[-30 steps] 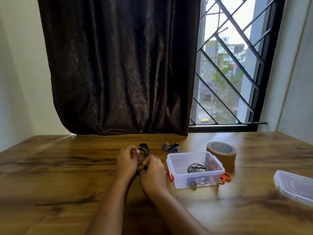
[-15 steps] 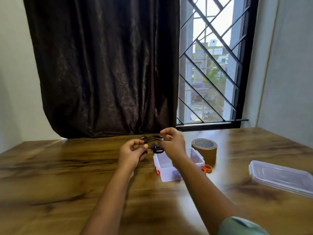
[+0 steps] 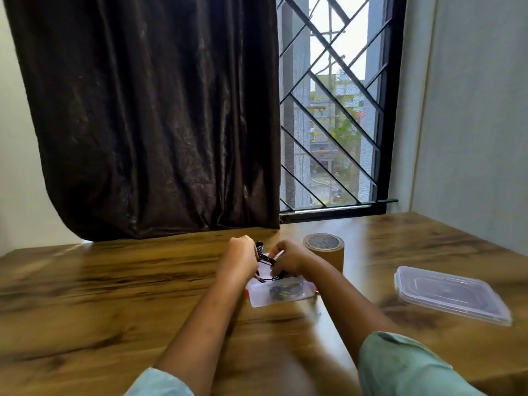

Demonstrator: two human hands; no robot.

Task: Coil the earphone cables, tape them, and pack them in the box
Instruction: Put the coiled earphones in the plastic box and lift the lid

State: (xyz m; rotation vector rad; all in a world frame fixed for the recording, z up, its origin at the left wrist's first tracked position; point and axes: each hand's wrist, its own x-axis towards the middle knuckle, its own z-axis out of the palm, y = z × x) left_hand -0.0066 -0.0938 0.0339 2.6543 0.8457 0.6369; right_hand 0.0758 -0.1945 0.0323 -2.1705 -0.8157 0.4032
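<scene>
Earphone cable (image 3: pixel 265 260), black and coiled, is pinched between left hand (image 3: pixel 238 257) and right hand (image 3: pixel 288 260) just above the open box (image 3: pixel 281 294) on the tabletop (image 3: pixel 114 281), while printing atop the nearby tape roll (image 3: pixel 324 252) is too blurred to read.

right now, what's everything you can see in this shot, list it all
earphone cable: one, black, held over the box
box: one, clear plastic, open, on the table under the hands
coiled cable: one, dark, inside the box
tape roll: one, brown, on the table behind the box, to its right
lid: one, clear, flat on the table, far right
table: one, brown wood grain
curtain: one, dark brown, covering the left of the window
window: one, black grille, behind the table
sleeves: two, pale green, bottom edge
hands: two, left hand and right hand, both pinching the earphone cable
</scene>
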